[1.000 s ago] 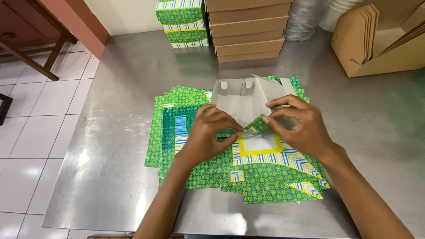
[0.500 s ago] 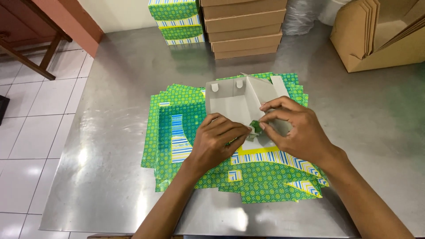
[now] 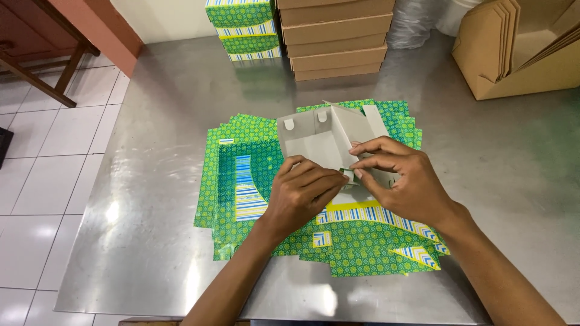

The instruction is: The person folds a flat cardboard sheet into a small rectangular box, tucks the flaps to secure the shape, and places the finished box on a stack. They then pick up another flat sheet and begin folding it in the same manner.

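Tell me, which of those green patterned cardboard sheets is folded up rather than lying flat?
The box blank under both hands, left hand and right hand: its grey inside stands up.

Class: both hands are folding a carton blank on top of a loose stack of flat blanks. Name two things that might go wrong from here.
1. The left hand and right hand pinch a small green tab of the half-folded carton; it may crease or tear.
2. The stack of flat blanks underneath is fanned unevenly on the smooth steel table, so pressing down could make it slide.
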